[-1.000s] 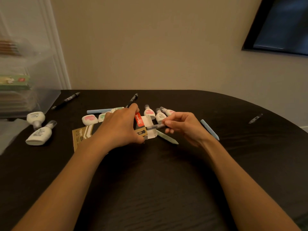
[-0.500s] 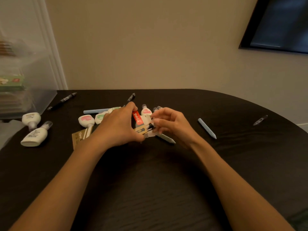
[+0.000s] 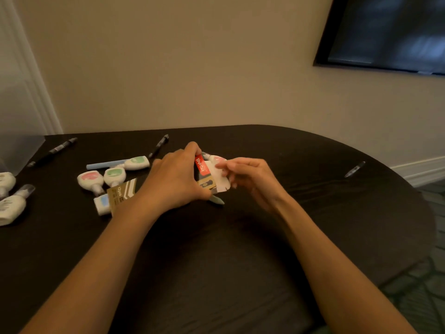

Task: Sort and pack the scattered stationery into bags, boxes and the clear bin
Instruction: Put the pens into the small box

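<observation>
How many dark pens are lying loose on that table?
3 dark pens: one far left near the clear bin, one just beyond the left hand, one alone far right. More may hide under that or the right hand, or inside the pen box.

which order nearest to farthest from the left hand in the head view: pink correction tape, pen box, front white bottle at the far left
1. pen box: held in the left hand itself.
2. pink correction tape: left of the hand, beyond the box end.
3. front white bottle: far left.
</observation>
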The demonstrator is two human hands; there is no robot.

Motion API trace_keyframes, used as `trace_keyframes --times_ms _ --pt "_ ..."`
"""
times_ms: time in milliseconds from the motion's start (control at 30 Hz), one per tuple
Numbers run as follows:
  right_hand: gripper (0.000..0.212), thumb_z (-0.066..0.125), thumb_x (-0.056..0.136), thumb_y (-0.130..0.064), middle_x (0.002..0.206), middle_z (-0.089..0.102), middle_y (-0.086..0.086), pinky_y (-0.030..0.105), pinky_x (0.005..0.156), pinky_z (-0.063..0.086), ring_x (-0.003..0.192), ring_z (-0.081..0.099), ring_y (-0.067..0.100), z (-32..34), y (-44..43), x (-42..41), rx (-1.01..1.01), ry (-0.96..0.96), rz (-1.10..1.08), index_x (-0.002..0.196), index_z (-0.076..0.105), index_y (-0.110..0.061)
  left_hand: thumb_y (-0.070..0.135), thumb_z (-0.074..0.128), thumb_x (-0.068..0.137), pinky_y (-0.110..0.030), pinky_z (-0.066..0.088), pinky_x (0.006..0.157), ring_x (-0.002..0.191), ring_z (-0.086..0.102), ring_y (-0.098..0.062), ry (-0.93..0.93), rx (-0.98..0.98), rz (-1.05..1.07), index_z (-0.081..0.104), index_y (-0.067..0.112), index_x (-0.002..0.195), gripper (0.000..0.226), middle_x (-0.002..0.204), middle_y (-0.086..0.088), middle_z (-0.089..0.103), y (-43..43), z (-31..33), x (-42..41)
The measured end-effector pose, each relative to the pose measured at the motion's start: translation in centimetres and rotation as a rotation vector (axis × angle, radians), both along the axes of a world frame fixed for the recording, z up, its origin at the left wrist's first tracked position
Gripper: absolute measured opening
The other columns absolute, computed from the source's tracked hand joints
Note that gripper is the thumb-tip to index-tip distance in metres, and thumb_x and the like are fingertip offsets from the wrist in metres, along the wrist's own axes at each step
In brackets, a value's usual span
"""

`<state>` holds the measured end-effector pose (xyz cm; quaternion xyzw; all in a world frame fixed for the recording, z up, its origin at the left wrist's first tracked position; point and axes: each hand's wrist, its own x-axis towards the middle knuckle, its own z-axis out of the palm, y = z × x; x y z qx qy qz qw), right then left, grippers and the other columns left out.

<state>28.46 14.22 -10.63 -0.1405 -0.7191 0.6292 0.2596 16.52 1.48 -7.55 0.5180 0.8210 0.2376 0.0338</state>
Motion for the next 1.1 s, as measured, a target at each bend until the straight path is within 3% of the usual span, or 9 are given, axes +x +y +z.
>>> trace_keyframes --times_ms 167,267,367,433,533,600,700,933,1100 --pt "0.026 0.047 0.090 -0.007 0.071 0.065 -0.004 0.017 0.064 0.047 0.064 0.058 0.003 -1.0 4.0 4.5 0.016 0.040 -0.355 0.083 0.070 -0.014 0.037 0.080 0.064 -0.041 0.035 0.100 0.113 0.050 -0.021 0.055 0.003 -0.096 0.034 0.023 0.127 0.079 0.122 -0.001 0.052 5.5 0.4 4.2" --pt "0.027 0.046 0.090 -0.006 0.093 0.065 -0.002 0.020 0.079 0.042 0.091 0.059 0.007 -1.5 6.9 6.7 0.036 0.143 -0.749 0.087 0.069 -0.019 0.041 0.080 0.062 -0.041 0.036 0.097 0.113 0.050 -0.021 0.070 0.017 -0.127 0.034 0.023 0.125 0.080 0.122 -0.001 0.053 8.6 0.4 6.5" --pt "0.030 0.051 0.088 -0.015 0.129 0.043 0.004 0.030 0.098 0.034 0.124 0.036 0.020 -2.4 11.3 10.3 0.322 -0.139 -1.278 0.116 0.060 -0.023 0.043 0.080 0.061 -0.040 0.038 0.095 0.112 0.051 -0.021 0.056 0.016 -0.175 0.034 0.025 0.124 0.080 0.122 -0.001 0.053 12.0 0.1 9.1" --pt "0.046 0.050 0.090 -0.018 0.148 0.021 0.014 0.044 0.112 0.020 0.138 0.016 0.030 -3.0 14.6 13.1 0.442 -0.440 -1.392 0.135 0.045 -0.023 0.043 0.080 0.062 -0.041 0.040 0.095 0.112 0.052 -0.021 0.042 0.004 -0.210 0.034 0.025 0.124 0.079 0.122 -0.001 0.053 14.2 -0.3 10.7" --pt "0.049 0.043 0.095 -0.021 0.154 0.002 0.020 0.045 0.115 0.004 0.143 -0.004 0.034 -3.4 18.9 15.9 0.247 -0.664 -1.325 0.143 0.033 -0.021 0.044 0.079 0.063 -0.042 0.042 0.095 0.112 0.052 -0.022 0.055 -0.031 -0.230 0.032 0.024 0.126 0.081 0.122 -0.001 0.052 17.3 -0.8 12.8" --pt "0.043 0.040 0.097 -0.022 0.152 0.016 0.023 0.045 0.116 0.008 0.142 0.008 0.034 -3.8 20.8 16.6 0.233 -0.788 -1.241 0.139 0.040 -0.015 0.044 0.079 0.062 -0.042 0.042 0.095 0.112 0.052 -0.022 0.058 -0.039 -0.213 0.033 0.024 0.125 0.081 0.120 -0.002 0.053 18.9 -1.1 13.6" --pt "0.029 0.044 0.094 -0.018 0.134 0.045 0.020 0.046 0.110 0.028 0.129 0.037 0.034 -4.1 22.1 16.7 0.337 -0.882 -1.194 0.117 0.058 -0.006 0.044 0.079 0.062 -0.042 0.042 0.094 0.111 0.052 -0.022 0.055 -0.055 -0.189 0.033 0.023 0.124 0.080 0.119 -0.002 0.053 20.7 -1.7 14.3" --pt "0.025 0.055 0.089 -0.006 0.119 0.049 0.014 0.034 0.086 0.043 0.107 0.050 0.028 -4.0 21.6 16.5 0.421 -0.729 -1.216 0.113 0.058 -0.004 0.044 0.079 0.063 -0.042 0.038 0.095 0.115 0.050 -0.025 0.094 -0.075 -0.151 0.032 0.022 0.127 0.082 0.122 -0.004 0.053 21.9 -2.0 15.0" --pt "0.022 0.059 0.088 -0.013 0.091 0.053 -0.001 0.023 0.068 0.044 0.079 0.053 0.011 -3.4 19.4 15.1 0.248 -0.527 -1.013 0.109 0.053 -0.010 0.042 0.079 0.064 -0.042 0.038 0.097 0.116 0.050 -0.024 0.057 -0.075 -0.180 0.033 0.023 0.127 0.081 0.124 -0.003 0.052 20.0 -1.3 14.4"
